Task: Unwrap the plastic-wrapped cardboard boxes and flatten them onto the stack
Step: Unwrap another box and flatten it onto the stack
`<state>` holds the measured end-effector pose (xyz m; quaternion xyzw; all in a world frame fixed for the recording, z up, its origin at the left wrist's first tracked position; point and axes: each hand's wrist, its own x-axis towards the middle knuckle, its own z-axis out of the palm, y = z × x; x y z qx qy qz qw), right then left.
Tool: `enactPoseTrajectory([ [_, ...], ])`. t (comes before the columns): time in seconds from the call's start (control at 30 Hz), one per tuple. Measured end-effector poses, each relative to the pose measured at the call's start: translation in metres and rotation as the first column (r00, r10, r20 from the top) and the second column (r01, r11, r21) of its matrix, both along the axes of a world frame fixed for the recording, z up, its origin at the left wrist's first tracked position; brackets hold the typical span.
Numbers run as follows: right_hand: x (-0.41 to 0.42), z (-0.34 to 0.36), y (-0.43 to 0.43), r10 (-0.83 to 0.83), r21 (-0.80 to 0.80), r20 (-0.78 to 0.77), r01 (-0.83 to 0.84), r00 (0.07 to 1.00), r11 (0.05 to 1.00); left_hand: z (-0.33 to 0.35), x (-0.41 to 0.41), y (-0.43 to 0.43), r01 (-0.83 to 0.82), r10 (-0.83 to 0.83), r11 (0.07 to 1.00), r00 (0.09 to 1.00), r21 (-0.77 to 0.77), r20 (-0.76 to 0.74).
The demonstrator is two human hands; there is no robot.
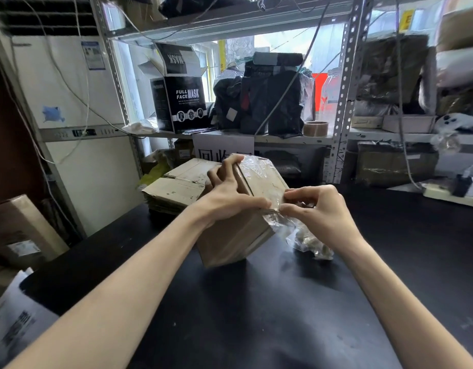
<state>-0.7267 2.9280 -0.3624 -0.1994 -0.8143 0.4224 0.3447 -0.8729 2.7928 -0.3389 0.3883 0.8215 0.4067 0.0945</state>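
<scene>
A brown cardboard box [230, 241] stands tilted on the black table [256, 315], its upper right side still covered in clear plastic wrap [264, 177]. My left hand [230, 193] grips the box's top, fingers curled over the far edge. My right hand [317, 209] pinches the plastic wrap at the box's right edge. Loose, crumpled wrap [307, 241] hangs below that hand onto the table. A stack of flattened cardboard boxes [176, 187] lies behind and left of the box.
Metal shelving [344, 102] at the back holds a black mask carton [184, 102], dark bags [270, 97] and a tape roll [315, 128]. A power strip [453, 194] lies at the table's right rear. A large wrapped box [19, 230] leans at left.
</scene>
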Motion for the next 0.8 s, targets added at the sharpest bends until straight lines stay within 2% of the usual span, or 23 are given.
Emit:
enactPoseTrajectory([
  [0.13, -0.009, -0.007, -0.009, 0.044, 0.045, -0.053, -0.041, 0.998, 0.998, -0.001, -0.008, -0.011, -0.006, 0.002, 0.999, 0.996, 0.049, 0.088],
  [0.23, -0.01, -0.004, -0.011, 0.029, 0.02, -0.055, -0.028, 0.998, 0.999, 0.002, -0.013, -0.012, 0.012, -0.012, 1.0, 0.994, 0.006, 0.111],
  [0.43, -0.005, 0.001, -0.01, 0.011, -0.028, -0.026, -0.012, 1.0, 1.0, 0.005, -0.013, -0.004, 0.047, -0.044, 0.998, 0.996, -0.031, 0.083],
  [0.57, -0.004, 0.004, -0.02, -0.033, 0.02, 0.019, 0.033, 0.999, 0.999, 0.002, -0.008, -0.001, 0.007, -0.007, 1.0, 1.0, 0.013, 0.026],
  [0.8, 0.001, 0.009, -0.022, -0.047, -0.092, 0.052, 0.052, 0.998, 0.994, 0.001, 0.0, 0.001, 0.044, -0.044, 0.999, 0.999, 0.002, 0.028],
])
